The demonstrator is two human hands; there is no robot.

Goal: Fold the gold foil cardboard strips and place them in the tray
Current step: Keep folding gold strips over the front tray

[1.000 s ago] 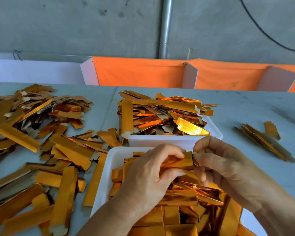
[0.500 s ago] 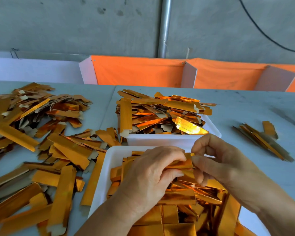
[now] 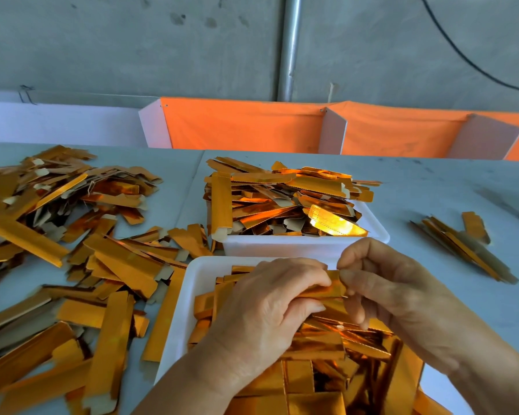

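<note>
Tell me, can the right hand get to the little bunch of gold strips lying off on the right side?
Probably yes. That small bunch of strips lies alone on bare table with nothing between it and the right hand. But both hands are pinching a strip now, so the right one must let go first.

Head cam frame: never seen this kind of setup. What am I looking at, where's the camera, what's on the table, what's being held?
There is no machine here: a person works with two bare hands. The one camera sits on the person's head and looks forward and down, so the arms come in from the bottom edge.

The left hand and right hand both pinch one gold strip between them, over the near white tray, which holds more gold pieces. Behind it stands a second white tray, heaped with strips.

On the grey table a big loose pile of strips lies to the left and a small bundle to the right. Orange dividers stand at the back.
</note>
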